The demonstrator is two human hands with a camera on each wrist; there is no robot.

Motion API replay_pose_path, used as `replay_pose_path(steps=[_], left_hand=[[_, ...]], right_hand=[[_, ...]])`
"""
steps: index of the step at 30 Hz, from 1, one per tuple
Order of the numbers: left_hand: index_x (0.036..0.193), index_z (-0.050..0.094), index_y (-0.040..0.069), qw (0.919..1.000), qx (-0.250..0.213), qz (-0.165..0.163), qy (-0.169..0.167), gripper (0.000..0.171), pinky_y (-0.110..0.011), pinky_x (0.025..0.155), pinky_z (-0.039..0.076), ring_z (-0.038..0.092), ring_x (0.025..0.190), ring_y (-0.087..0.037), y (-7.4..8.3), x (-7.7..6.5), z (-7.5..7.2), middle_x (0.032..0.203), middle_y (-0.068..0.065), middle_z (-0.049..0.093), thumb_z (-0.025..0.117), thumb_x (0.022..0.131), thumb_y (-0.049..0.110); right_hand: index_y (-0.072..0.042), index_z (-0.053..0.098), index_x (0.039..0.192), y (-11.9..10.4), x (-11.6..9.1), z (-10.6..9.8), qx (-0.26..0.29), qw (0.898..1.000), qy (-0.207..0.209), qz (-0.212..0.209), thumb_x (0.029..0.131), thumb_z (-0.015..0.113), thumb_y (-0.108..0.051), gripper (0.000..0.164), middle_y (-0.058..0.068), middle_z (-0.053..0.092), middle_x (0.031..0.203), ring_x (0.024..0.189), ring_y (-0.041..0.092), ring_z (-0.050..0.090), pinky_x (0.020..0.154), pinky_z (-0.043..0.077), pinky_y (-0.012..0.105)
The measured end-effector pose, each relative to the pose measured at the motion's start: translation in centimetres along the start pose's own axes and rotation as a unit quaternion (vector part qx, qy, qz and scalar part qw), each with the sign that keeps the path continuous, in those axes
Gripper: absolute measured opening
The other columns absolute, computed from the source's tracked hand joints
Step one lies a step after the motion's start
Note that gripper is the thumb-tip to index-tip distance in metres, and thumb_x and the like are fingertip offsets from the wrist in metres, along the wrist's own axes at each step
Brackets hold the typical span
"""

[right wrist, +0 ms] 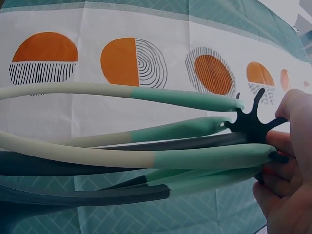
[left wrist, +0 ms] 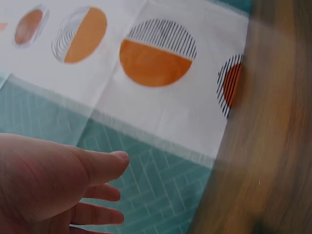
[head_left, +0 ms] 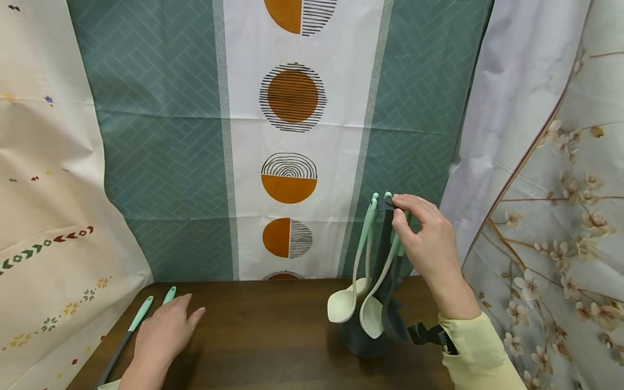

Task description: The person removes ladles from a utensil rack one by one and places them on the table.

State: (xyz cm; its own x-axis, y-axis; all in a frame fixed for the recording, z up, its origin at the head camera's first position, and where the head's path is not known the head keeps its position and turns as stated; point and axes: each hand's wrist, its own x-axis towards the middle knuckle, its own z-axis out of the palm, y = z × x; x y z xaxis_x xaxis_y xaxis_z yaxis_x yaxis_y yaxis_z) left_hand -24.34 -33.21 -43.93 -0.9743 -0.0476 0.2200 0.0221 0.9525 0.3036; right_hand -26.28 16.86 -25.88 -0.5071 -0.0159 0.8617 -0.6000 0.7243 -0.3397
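A dark utensil stand stands at the right of the table, with a hooked top. Cream ladles or spoons and a dark ladle, all with mint-green handles, hang around its post. My right hand pinches one hook arm of that top between thumb and fingers. At the left, my left hand is over the table with relaxed, spread fingers, empty in the left wrist view. Next to it lies a utensil with a mint handle. Another mint handle shows beyond the hand, its rest hidden.
The brown wooden table meets a green and white patterned cloth at the back. A cream cloth hangs at the left, and a flowered curtain closes off the right side near my right arm.
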Motion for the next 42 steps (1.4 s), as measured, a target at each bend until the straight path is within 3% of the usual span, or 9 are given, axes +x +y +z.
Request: replay_pose_path(steps=[10,16,22,34,42], left_hand=[[0.148,0.058,-0.012,0.9945,-0.015,0.074,0.073,0.066,-0.071,0.102,0.051,0.060,0.134,-0.055,4.7,-0.5,0.5,0.147,-0.035,0.061,0.074,0.108,0.037],[0.151,0.060,-0.007,0.9907,-0.042,0.102,0.080,0.063,-0.070,0.105,0.049,0.060,0.138,-0.050,8.0,-0.8,0.5,0.151,-0.030,0.062,0.076,0.107,0.035],[0.150,0.063,-0.004,0.9810,-0.059,0.147,0.112,0.061,-0.066,0.106,0.052,0.063,0.136,-0.044,10.9,-1.0,1.0,0.149,-0.024,0.065,0.080,0.104,0.034],[0.151,0.064,0.003,0.9752,-0.110,0.165,0.098,0.058,-0.061,0.111,0.049,0.062,0.140,-0.038,15.8,-1.8,1.7,0.150,-0.017,0.066,0.078,0.106,0.036],[0.150,0.066,0.005,0.9646,-0.146,0.191,0.108,0.054,-0.059,0.111,0.051,0.064,0.138,-0.035,18.7,-1.7,1.9,0.149,-0.013,0.067,0.078,0.106,0.034]], right_hand=[[-0.009,0.079,0.135,0.2,0.0,-0.2,0.010,1.000,-0.010,0.008,0.109,0.063,-0.020,0.033,0.008,0.074,0.140,0.138,0.031,0.063,0.111,0.048,0.062],[-0.008,0.079,0.135,0.3,0.1,-0.3,0.012,1.000,-0.016,0.001,0.110,0.062,-0.021,0.033,0.009,0.073,0.141,0.139,0.033,0.062,0.111,0.047,0.064],[-0.009,0.077,0.137,0.3,0.1,-0.5,0.014,1.000,-0.025,0.000,0.111,0.061,-0.020,0.033,0.010,0.072,0.143,0.140,0.034,0.061,0.113,0.046,0.064],[-0.005,0.077,0.136,0.8,-0.1,-0.1,0.015,0.999,-0.023,-0.023,0.111,0.059,-0.018,0.033,0.011,0.073,0.142,0.139,0.035,0.061,0.112,0.046,0.064],[-0.005,0.078,0.135,0.8,0.3,-0.1,0.019,0.999,-0.016,-0.033,0.110,0.059,-0.016,0.033,0.012,0.073,0.140,0.138,0.035,0.062,0.113,0.046,0.063]])
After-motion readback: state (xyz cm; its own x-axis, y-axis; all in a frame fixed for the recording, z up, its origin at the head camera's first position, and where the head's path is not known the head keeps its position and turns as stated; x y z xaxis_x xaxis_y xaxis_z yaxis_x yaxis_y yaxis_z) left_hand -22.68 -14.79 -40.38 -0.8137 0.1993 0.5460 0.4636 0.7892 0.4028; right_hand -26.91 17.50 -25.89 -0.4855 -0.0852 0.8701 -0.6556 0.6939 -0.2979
